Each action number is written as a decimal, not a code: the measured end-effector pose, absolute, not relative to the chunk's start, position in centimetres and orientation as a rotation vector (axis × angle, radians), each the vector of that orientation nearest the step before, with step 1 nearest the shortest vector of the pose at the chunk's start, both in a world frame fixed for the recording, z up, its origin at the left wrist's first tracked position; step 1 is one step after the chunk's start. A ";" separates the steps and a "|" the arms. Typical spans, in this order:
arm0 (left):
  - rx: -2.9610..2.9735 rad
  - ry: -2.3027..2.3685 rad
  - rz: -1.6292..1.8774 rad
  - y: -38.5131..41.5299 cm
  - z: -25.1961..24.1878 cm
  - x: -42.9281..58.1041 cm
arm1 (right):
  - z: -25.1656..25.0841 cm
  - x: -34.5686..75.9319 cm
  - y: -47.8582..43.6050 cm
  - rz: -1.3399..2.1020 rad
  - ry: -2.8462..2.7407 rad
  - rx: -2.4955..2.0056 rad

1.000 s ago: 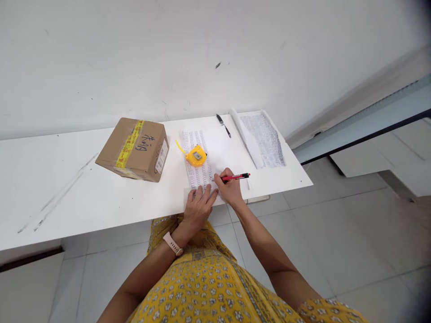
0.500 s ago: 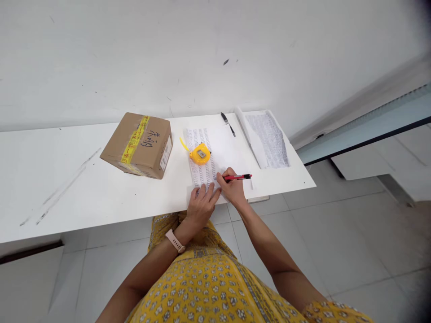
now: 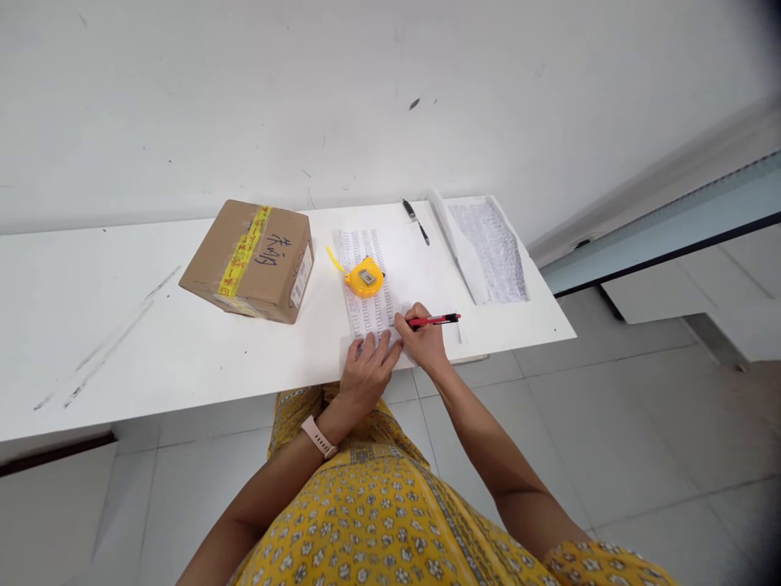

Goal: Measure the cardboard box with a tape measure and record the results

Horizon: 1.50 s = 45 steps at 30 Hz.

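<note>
Red and black, the pen [image 3: 434, 321] is clamped between the thumb and fingers of my right grip [image 3: 423, 340], lying nearly level with its black end to the right and its writing end by the columns of handwriting on the paper sheet [image 3: 371, 316]; whether the tip touches the paper I cannot tell, as it is hidden. My left grip [image 3: 367, 371] rests palm down on the near part of the sheet, fingers a little apart and around nothing, just beside my right. On the sheet's far half sits a yellow tape measure [image 3: 364, 277], its yellow end poking out to the far left. Left of the sheet, apart from it, stands a brown cardboard box [image 3: 207, 264] with a printed yellow strip [image 3: 244, 254] across its top and a white label [image 3: 301, 279] on its right side. A slim black pen-like item [image 3: 416, 222] lies on the far side of the white surface [image 3: 134, 342], and closely written pages [image 3: 488, 254] lie open at the right.
</note>
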State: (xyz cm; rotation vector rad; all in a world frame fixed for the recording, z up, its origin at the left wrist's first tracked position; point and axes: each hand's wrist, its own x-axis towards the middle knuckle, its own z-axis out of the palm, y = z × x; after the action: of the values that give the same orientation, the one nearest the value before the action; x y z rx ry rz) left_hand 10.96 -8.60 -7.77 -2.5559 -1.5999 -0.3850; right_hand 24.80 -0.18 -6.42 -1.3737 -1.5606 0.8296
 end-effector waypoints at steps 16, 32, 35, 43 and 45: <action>-2.552 -1.614 -0.373 -8.6 -8.1 11.0 | -6.3 24.8 -0.1 0.833 -1.549 -1.353; -2.547 -1.612 -0.375 -8.7 -8.2 11.0 | -6.1 24.8 -0.1 0.800 -1.545 -1.372; -2.550 -1.611 -0.374 -8.7 -8.2 10.9 | -6.1 24.8 -0.1 0.785 -1.540 -1.383; -2.549 -1.612 -0.384 -8.7 -8.1 11.0 | -6.4 25.0 0.0 0.770 -1.537 -1.385; -2.556 -1.620 -0.376 -8.7 -8.1 11.0 | -6.4 25.0 0.0 0.770 -1.538 -1.384</action>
State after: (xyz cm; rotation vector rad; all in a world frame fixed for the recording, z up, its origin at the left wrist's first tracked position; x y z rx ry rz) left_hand 10.96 -8.65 -8.07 -2.5563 -1.6202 -0.3755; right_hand 24.96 0.02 -6.44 -1.3836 -1.5383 0.7699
